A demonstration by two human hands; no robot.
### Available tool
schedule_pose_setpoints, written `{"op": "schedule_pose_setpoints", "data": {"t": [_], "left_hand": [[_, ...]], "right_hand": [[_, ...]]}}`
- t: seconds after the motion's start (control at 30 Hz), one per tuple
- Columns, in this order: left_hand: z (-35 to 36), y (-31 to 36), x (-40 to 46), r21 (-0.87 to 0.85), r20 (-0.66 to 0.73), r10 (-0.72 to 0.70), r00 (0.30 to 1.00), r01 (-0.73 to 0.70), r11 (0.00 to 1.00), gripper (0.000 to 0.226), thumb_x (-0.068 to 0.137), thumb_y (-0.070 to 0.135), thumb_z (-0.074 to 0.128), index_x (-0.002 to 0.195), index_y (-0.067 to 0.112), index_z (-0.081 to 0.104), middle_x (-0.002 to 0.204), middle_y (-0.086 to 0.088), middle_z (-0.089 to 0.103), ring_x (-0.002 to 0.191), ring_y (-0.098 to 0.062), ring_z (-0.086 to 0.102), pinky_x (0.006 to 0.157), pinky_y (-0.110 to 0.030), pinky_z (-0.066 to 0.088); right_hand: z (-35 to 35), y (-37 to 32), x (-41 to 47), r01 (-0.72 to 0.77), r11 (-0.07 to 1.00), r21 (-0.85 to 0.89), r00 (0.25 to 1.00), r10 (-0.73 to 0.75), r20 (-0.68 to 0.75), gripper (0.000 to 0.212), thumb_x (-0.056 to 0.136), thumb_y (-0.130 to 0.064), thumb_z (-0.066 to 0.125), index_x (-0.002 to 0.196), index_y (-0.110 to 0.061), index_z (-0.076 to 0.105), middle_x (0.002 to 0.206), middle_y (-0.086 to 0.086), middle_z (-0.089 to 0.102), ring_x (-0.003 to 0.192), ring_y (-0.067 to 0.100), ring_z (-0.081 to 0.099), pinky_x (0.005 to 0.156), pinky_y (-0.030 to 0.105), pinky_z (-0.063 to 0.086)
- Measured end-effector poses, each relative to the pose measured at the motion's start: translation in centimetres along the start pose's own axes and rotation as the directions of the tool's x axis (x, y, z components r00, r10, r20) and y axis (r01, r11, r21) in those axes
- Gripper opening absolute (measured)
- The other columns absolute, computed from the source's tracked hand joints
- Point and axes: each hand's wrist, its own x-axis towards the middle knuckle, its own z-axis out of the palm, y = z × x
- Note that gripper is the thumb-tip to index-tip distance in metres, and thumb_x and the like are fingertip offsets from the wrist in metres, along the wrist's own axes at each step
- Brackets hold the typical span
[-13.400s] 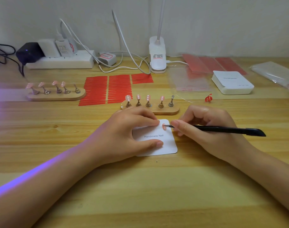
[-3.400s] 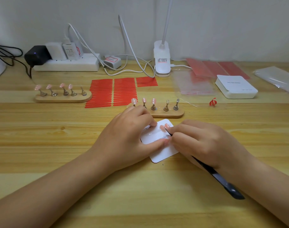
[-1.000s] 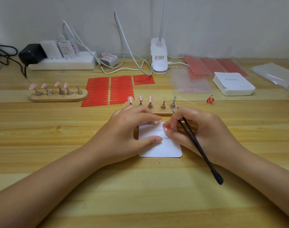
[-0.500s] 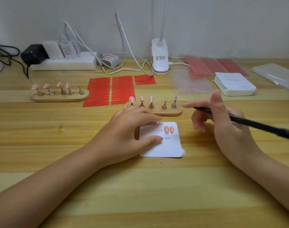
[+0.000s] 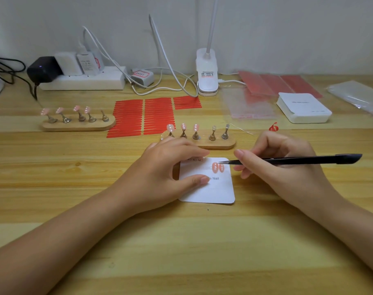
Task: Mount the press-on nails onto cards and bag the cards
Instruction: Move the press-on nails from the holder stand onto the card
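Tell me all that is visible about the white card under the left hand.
The white card is a small square with rounded corners and looks like stiff paper. It lies flat on the wooden table, in front of the nearer nail stand. The left hand holds it down and hides part of its print; "Nail" is readable. Two pink nails sit side by side near its top right corner, where the tweezers' tip points.

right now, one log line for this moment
left hand: pinning card | right hand: holding tweezers, tip by mounted nails | near stand: three nails left
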Motion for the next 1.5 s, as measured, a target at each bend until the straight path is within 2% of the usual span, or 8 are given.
{"op": "schedule_pose_setpoints", "data": {"t": [0.2,0.33,0.67,0.9,1.0,1.17,1.33,1.5], "left_hand": [[-0.02,0.04,0.05,0.001,-0.001,0.004,1.000,-0.004,1.000,0.044,0.074,0.043,0.062,0.113,0.023,0.064,0.102,0.021,0.054,0.103,0.000,0.047,0.092,-0.043,0.041],[-0.05,0.11,0.08,-0.001,0.001,0.008,1.000,-0.008,1.000,0.044,0.074,0.042,0.062,0.113,0.022,0.064,0.101,0.027,0.050,0.102,0.001,0.047,0.092,-0.043,0.042],[-0.05,0.18,0.09,-0.009,-0.003,0.005,1.000,-0.005,1.000,0.045,0.073,0.042,0.062,0.113,0.022,0.064,0.102,0.022,0.053,0.103,0.001,0.048,0.093,-0.042,0.041],[-0.06,0.12,0.16,-0.004,-0.010,0.031,0.999,-0.032,0.999,0.043,0.073,0.039,0.064,0.111,0.018,0.066,0.101,0.017,0.057,0.099,0.002,0.050,0.088,-0.032,0.041],[-0.09,0.15,0.16,-0.008,-0.006,0.027,1.000,-0.027,1.000,0.044,0.073,0.039,0.064,0.111,0.018,0.066,0.102,0.016,0.058,0.101,0.001,0.050,0.090,-0.035,0.043],[-0.14,0.27,0.17,-0.005,0.013,0.019,1.000,-0.019,1.000,0.044,0.074,0.039,0.062,0.112,0.019,0.066,0.102,0.017,0.055,0.102,0.000,0.049,0.091,-0.042,0.043],[-0.14,0.23,0.18,-0.005,0.018,0.008,1.000,-0.008,1.000,0.044,0.074,0.041,0.062,0.112,0.020,0.066,0.103,0.019,0.055,0.102,0.001,0.048,0.092,-0.044,0.042],[-0.09,0.12,0.16,-0.009,0.015,0.006,1.000,-0.005,1.000,0.044,0.074,0.041,0.062,0.112,0.020,0.066,0.102,0.021,0.053,0.102,0.002,0.048,0.091,-0.044,0.042]], "right_hand": [[-0.01,0.22,0.12,-0.008,1.000,-0.020,0.999,0.009,0.033,0.026,0.080,-0.011,0.068,0.059,-0.007,0.052,0.059,0.000,0.068,0.054,0.007,0.065,0.053,0.012,0.046],[0.04,0.23,0.12,-0.005,0.999,-0.046,0.999,0.006,0.037,0.026,0.080,-0.011,0.068,0.059,-0.007,0.052,0.059,0.002,0.068,0.055,0.008,0.065,0.052,0.012,0.046],[-0.01,0.39,0.08,0.002,1.000,-0.026,0.999,-0.001,0.052,0.028,0.080,-0.009,0.068,0.058,-0.007,0.051,0.062,0.006,0.069,0.052,0.005,0.064,0.052,0.010,0.045],[0.00,0.54,0.14,0.016,1.000,-0.021,0.997,-0.014,0.074,0.027,0.081,-0.011,0.067,0.059,-0.006,0.052,0.062,0.005,0.069,0.054,0.007,0.065,0.054,0.011,0.046],[0.02,0.60,0.17,0.023,1.000,-0.020,0.996,-0.021,0.082,0.027,0.081,-0.012,0.067,0.060,-0.007,0.052,0.062,0.003,0.069,0.054,0.007,0.065,0.054,0.011,0.046],[0.06,0.68,0.11,0.041,0.998,-0.037,0.996,-0.037,0.087,0.025,0.081,-0.012,0.067,0.061,-0.006,0.054,0.064,0.008,0.068,0.054,0.011,0.065,0.053,0.022,0.050],[0.00,0.47,0.14,0.005,1.000,-0.006,0.996,-0.004,0.084,0.027,0.082,-0.011,0.066,0.060,-0.008,0.052,0.064,0.003,0.069,0.055,0.007,0.065,0.054,0.012,0.047],[-0.09,0.28,0.21,0.002,0.999,0.043,0.999,-0.003,0.042,0.028,0.083,-0.012,0.065,0.060,-0.012,0.051,0.062,0.004,0.070,0.056,0.005,0.066,0.055,0.011,0.047]]}}
